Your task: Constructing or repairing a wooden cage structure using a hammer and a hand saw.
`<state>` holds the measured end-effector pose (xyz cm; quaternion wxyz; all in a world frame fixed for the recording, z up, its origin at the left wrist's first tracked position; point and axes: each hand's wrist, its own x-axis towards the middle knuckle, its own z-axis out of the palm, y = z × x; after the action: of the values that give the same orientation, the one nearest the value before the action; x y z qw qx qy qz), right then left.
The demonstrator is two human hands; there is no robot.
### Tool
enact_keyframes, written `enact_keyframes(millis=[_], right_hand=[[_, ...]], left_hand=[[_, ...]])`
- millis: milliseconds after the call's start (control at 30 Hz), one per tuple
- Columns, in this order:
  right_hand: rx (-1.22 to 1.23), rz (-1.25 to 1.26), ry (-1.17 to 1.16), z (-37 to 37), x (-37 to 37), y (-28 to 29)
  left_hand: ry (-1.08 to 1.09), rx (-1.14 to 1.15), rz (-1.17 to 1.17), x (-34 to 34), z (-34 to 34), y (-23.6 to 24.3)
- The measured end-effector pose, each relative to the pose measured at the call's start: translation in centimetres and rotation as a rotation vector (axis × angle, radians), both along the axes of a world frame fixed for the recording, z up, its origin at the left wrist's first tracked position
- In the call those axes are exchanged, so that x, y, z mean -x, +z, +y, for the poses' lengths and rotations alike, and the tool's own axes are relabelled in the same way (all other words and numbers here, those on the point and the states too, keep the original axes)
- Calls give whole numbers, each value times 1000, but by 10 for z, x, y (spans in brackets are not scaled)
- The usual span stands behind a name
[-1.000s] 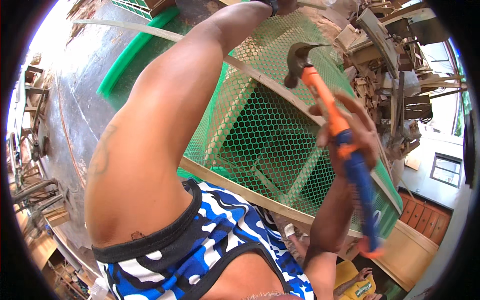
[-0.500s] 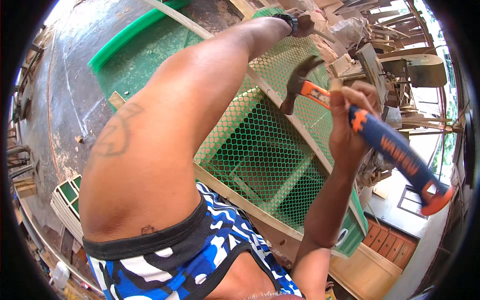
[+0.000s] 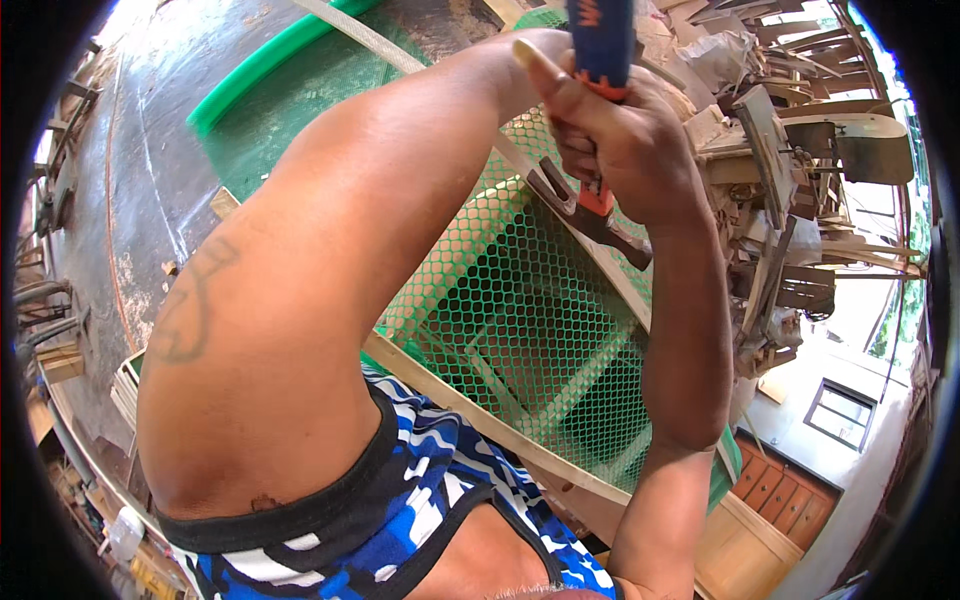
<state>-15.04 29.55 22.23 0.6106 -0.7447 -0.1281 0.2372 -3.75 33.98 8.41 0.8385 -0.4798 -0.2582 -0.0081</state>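
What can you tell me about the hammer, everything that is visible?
The hammer has a dark, metal-looking claw head, an orange neck and a blue grip with orange marks, cut off by the picture's top edge. The right hand grasps it; the head shows below, over the green mesh; contact there is unclear.

Has mesh (image 3: 545, 340) over frame (image 3: 480, 408) at centre, hammer (image 3: 604, 45) in right hand (image 3: 635, 150) above; shows roll (image 3: 255, 68) on floor (image 3: 150, 130) to the left, scrap wood (image 3: 762, 165) to the right, window (image 3: 840, 412) beside door (image 3: 785, 490) at lower right.
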Motion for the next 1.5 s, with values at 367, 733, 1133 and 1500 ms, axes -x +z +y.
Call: enact_keyframes(millis=[367,733,1133,1500], right_hand=[[-40,-114,9,23,22,7],[76,-296,-10,17,14,1],[-354,-127,-23,-20,29,-10],[-625,-220,196,-43,23,-22]], left_hand=[[188,-1785,-87,35,99,-5],[1960,-2835,-529,-101,22,-6],[2069,-2932,-712,-146,-16,-17],[2176,-2888,-559,-151,-12,-25]])
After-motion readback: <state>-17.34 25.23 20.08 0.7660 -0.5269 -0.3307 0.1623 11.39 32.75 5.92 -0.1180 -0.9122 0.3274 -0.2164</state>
